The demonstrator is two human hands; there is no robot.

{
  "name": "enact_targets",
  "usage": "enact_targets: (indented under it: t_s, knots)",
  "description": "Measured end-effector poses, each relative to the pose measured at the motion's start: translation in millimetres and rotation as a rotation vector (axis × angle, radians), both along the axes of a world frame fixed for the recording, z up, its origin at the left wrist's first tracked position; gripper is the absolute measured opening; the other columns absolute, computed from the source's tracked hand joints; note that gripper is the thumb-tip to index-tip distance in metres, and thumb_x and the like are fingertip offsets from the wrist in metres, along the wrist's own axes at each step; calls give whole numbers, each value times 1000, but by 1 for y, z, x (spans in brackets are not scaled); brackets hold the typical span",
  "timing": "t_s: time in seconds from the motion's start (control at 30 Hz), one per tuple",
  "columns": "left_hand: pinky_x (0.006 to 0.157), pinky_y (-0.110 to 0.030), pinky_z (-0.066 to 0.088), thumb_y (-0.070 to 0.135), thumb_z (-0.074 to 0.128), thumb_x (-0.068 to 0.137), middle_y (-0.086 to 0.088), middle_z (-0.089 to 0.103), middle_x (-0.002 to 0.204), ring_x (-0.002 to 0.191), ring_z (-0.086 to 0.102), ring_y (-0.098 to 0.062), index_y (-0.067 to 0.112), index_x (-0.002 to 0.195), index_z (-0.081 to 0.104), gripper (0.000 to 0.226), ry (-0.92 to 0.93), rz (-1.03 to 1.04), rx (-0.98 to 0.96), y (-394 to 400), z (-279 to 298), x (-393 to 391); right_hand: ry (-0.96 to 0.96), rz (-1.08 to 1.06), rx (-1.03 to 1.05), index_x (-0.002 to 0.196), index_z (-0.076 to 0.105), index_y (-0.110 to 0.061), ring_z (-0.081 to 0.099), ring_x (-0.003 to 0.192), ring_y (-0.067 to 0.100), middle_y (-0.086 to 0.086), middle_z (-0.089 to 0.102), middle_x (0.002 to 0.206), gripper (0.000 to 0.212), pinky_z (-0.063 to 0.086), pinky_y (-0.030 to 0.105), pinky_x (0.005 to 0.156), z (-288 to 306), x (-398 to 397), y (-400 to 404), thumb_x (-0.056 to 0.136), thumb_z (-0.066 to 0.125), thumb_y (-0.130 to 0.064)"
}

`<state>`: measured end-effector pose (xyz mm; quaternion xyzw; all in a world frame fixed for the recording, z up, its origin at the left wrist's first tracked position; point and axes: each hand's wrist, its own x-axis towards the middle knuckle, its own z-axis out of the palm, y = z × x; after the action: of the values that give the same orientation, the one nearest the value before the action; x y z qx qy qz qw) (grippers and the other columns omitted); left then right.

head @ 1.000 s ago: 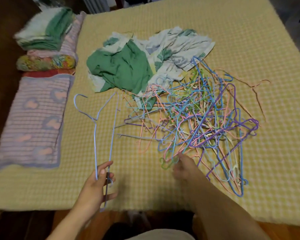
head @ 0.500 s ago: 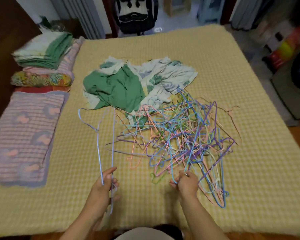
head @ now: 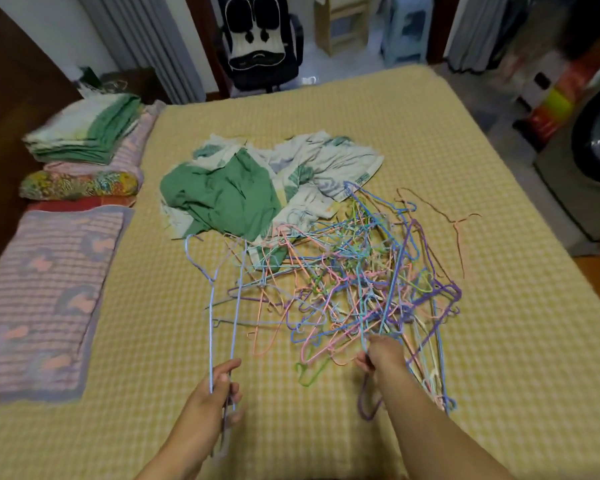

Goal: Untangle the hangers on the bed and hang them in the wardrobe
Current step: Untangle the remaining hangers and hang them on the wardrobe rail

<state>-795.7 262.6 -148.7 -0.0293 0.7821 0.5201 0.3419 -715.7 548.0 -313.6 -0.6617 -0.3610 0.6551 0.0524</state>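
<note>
A tangled heap of thin wire hangers (head: pixel 357 282) in blue, pink, purple, green and orange lies on the yellow bedspread (head: pixel 499 341). My left hand (head: pixel 212 400) grips the lower end of a light blue hanger (head: pixel 211 306), freed from the heap, its hook pointing away from me. My right hand (head: pixel 383 355) is curled on wires at the near edge of the heap, lifting part of the tangle. One brownish hanger (head: pixel 459 230) lies loose at the heap's far right. No wardrobe is in view.
Crumpled green and white cloth (head: pixel 250 192) lies behind the heap. Folded bedding (head: pixel 87 133) and a striped pillow (head: pixel 45 292) line the bed's left side. Beyond the bed are a chair with a backpack (head: pixel 257 39) and a washing machine (head: pixel 596 161) at right.
The camera has tilted up, showing more of the room. My right hand has taken hold of wires at the heap's near edge and raised them. My left hand keeps its hold on the blue hanger.
</note>
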Motion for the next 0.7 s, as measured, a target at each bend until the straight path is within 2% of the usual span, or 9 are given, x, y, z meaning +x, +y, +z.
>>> enact_targets:
  t_s: [0.1,0.17,0.23,0.3,0.4,0.47,0.6,0.67,0.7]
  knots:
    - [74,-40,55,21,39,107,-11,55,84,87,54,-22,23,118,65,29,7,-2,-44,6,-12,6,-26,222,-47,94,59,1,54,34,19,16,54,53,15,39,24,30,-24,0,-1,96,45,3]
    - [81,-46,56,22,39,106,-10,55,85,88,57,-20,26,116,66,29,24,-3,-44,12,-12,8,-15,379,-81,83,50,0,53,30,21,18,52,54,14,39,22,31,-18,4,-11,93,43,6]
    - [80,-46,55,21,40,106,-8,54,85,86,57,-18,28,114,67,29,42,1,-51,22,-14,9,33,480,-159,86,50,3,57,34,21,20,54,60,9,42,22,32,-2,19,-25,91,44,7]
    - [79,-46,56,18,44,105,-6,55,85,85,57,-18,28,112,69,27,62,2,-52,37,-16,9,127,422,-162,90,53,4,62,39,20,24,56,73,6,45,23,33,8,41,-38,94,49,6]
    - [82,-49,56,16,52,102,-4,58,85,80,56,-19,27,107,69,21,96,-8,-61,65,-21,7,269,217,-171,89,56,4,63,44,20,18,53,68,7,56,32,45,26,76,-50,96,53,5]
    - [79,-48,56,17,53,101,-6,55,80,74,51,-19,26,104,68,18,107,-28,-68,87,-29,1,351,192,-184,89,56,4,61,46,19,15,49,64,8,59,35,53,45,95,-52,97,52,4]
    - [70,-47,55,23,52,101,-5,56,73,61,49,-21,15,114,65,20,116,-74,-107,138,-53,-18,475,212,-153,88,53,1,55,52,19,15,45,69,8,59,38,60,78,129,-53,96,54,1]
    - [68,-52,57,29,49,102,-5,52,66,55,51,-20,7,111,64,28,33,-50,-84,162,-59,-24,498,245,-143,87,54,1,53,53,19,14,45,69,8,57,39,62,84,145,-54,94,57,1]
    - [61,-46,56,32,47,103,-5,49,63,52,51,-20,4,108,63,33,-27,-33,-56,175,-59,-25,491,265,-131,88,55,2,53,54,20,14,46,69,6,57,40,63,86,154,-55,92,60,0]
